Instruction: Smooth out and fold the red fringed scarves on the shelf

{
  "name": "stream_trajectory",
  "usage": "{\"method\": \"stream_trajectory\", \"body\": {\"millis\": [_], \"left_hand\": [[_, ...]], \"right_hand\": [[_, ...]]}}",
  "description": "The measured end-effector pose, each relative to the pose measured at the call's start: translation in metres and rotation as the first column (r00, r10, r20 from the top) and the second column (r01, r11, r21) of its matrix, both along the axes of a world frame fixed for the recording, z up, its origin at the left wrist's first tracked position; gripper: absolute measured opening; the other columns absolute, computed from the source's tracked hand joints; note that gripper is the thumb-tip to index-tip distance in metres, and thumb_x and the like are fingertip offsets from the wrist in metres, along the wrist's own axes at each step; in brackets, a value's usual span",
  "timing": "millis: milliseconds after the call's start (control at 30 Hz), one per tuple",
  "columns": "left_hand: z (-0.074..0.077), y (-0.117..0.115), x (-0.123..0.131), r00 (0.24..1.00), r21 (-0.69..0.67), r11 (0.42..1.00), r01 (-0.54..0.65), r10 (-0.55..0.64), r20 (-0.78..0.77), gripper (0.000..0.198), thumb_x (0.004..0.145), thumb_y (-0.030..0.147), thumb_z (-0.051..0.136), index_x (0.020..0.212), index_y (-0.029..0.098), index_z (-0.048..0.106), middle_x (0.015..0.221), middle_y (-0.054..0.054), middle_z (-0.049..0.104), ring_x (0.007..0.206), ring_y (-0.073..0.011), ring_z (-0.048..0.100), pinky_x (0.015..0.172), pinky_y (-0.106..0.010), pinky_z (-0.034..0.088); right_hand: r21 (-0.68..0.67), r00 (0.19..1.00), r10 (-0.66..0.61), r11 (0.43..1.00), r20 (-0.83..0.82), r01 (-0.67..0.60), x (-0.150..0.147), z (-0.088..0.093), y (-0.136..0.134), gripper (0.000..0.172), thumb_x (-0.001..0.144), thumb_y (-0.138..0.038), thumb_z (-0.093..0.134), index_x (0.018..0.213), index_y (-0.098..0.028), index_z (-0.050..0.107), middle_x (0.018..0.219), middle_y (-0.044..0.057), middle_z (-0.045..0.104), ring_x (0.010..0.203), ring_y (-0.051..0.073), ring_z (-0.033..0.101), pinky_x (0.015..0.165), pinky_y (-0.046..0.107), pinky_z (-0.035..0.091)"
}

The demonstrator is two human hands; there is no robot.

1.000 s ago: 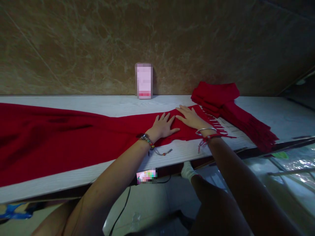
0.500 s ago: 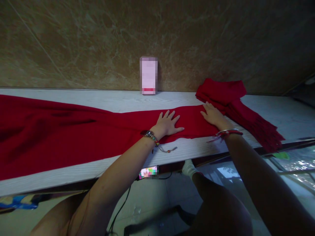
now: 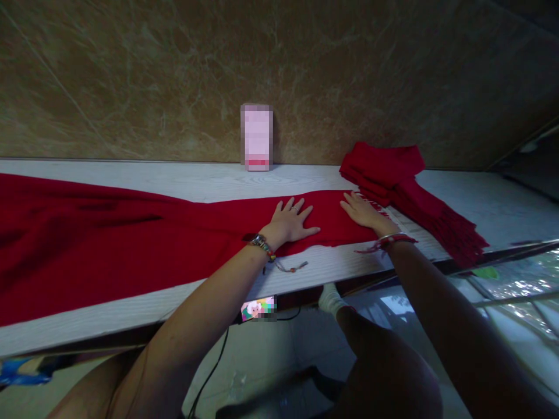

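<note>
A long red scarf [image 3: 131,250] lies stretched along the white wood-grain tabletop [image 3: 183,177], narrow at the right and wider, with creases, at the left. My left hand [image 3: 290,221] presses flat on its narrow part, fingers spread. Near the scarf's fringed right end rests my right hand [image 3: 362,210], palm down with the fingers extended. Just beyond that hand, a second red scarf [image 3: 393,166] sits loosely folded, its fringe hanging toward the table's front edge. Bracelets circle both wrists.
A pale pink, blurred rectangular object [image 3: 257,138] leans against the brown marbled wall [image 3: 152,81]. Below the table edge, a phone-like lit screen [image 3: 257,309] shows beside a dark cable [image 3: 213,372]. A blue packet [image 3: 26,371] is at lower left.
My right hand has slid slightly left, uncovering the pale fringe at the scarf's end. My left hand stays flat on the cloth. The whole view has shifted a little.
</note>
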State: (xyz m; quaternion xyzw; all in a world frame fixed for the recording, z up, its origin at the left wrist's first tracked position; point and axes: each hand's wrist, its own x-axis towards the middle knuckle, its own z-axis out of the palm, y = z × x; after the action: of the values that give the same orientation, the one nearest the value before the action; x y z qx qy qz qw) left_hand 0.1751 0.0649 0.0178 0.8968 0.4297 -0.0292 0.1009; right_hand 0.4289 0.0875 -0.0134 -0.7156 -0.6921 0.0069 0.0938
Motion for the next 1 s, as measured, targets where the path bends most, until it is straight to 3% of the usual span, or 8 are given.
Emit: {"method": "stream_trajectory", "body": {"millis": [100,167,333,467,667,800,900,1000], "left_hand": [[0.001,0.0,0.0,1.0,-0.012,1.0,-0.001,0.001,0.005,0.071,0.089,0.06,0.033,0.148,0.022,0.021,0.156,-0.007,0.012,0.143,-0.0306,0.009,0.114,-0.051,0.013],[0.002,-0.001,0.0,1.0,-0.013,1.0,-0.002,0.002,0.01,0.071,0.089,0.059,0.034,0.148,0.021,0.022,0.156,-0.008,0.013,0.143,-0.0304,0.009,0.114,-0.051,0.013],[0.003,-0.002,0.0,1.0,-0.022,1.0,-0.004,0.004,0.007,0.073,0.089,0.06,0.034,0.148,0.02,0.022,0.156,-0.008,0.012,0.143,-0.0302,0.009,0.114,-0.05,0.012],[0.002,-0.001,-0.001,1.0,-0.018,1.0,0.002,-0.002,-0.002,0.072,0.089,0.06,0.033,0.148,0.021,0.02,0.156,-0.007,0.011,0.143,-0.0298,0.008,0.114,-0.05,0.013],[0.004,-0.002,-0.001,1.0,-0.022,1.0,0.003,-0.004,-0.005,0.072,0.089,0.06,0.033,0.148,0.02,0.021,0.156,-0.008,0.012,0.143,-0.0306,0.008,0.114,-0.05,0.013],[0.004,-0.002,0.0,1.0,-0.013,1.0,0.009,-0.009,-0.001,0.072,0.09,0.061,0.03,0.148,0.019,0.022,0.156,-0.009,0.013,0.143,-0.0316,0.009,0.114,-0.051,0.013],[0.002,-0.002,0.0,1.0,0.016,1.0,0.019,-0.019,0.014,0.072,0.09,0.061,0.031,0.147,0.018,0.024,0.155,-0.011,0.017,0.142,-0.033,0.012,0.113,-0.052,0.016],[0.001,-0.002,-0.002,0.999,0.055,0.998,0.041,-0.042,0.023,0.069,0.09,0.058,0.034,0.146,0.018,0.026,0.154,-0.012,0.021,0.141,-0.0341,0.017,0.111,-0.052,0.02]], "right_hand": [[-0.005,0.991,-0.131,0.991,0.017,0.131,0.006,0.008,-0.002,0.056,0.092,-0.039,0.033,0.133,-0.004,0.046,0.139,0.025,0.045,0.13,0.034,0.041,0.105,0.053,0.034],[0.042,0.99,-0.141,0.989,0.021,0.14,-0.001,0.012,-0.01,0.056,0.092,-0.038,0.033,0.133,-0.002,0.045,0.142,0.025,0.041,0.133,0.033,0.037,0.107,0.051,0.032],[0.209,0.995,0.082,0.974,0.058,-0.092,-0.04,0.008,-0.039,0.057,0.091,-0.042,0.035,0.137,-0.009,0.043,0.147,0.019,0.037,0.137,0.032,0.028,0.109,0.056,0.026],[0.119,0.983,0.178,0.976,0.034,-0.181,-0.051,-0.002,-0.051,0.053,0.092,-0.043,0.033,0.136,-0.018,0.045,0.145,0.014,0.041,0.135,0.029,0.034,0.108,0.056,0.027],[0.076,0.997,0.049,0.996,0.064,-0.054,-0.006,-0.004,-0.049,0.051,0.091,-0.042,0.035,0.134,-0.017,0.048,0.141,0.016,0.046,0.132,0.029,0.04,0.105,0.053,0.034],[0.123,0.989,-0.096,0.989,0.116,0.082,-0.008,0.011,-0.058,0.051,0.091,-0.032,0.033,0.133,-0.006,0.046,0.141,0.022,0.044,0.132,0.032,0.038,0.105,0.056,0.032],[0.178,0.996,0.008,0.984,0.085,-0.023,-0.035,0.019,-0.067,0.052,0.091,-0.032,0.034,0.137,-0.008,0.043,0.147,0.018,0.037,0.136,0.031,0.032,0.108,0.055,0.028],[0.081,0.986,0.166,0.983,0.017,-0.167,-0.062,0.017,-0.073,0.052,0.091,-0.035,0.037,0.138,-0.014,0.043,0.147,0.014,0.038,0.137,0.027,0.032,0.109,0.052,0.029]]}}
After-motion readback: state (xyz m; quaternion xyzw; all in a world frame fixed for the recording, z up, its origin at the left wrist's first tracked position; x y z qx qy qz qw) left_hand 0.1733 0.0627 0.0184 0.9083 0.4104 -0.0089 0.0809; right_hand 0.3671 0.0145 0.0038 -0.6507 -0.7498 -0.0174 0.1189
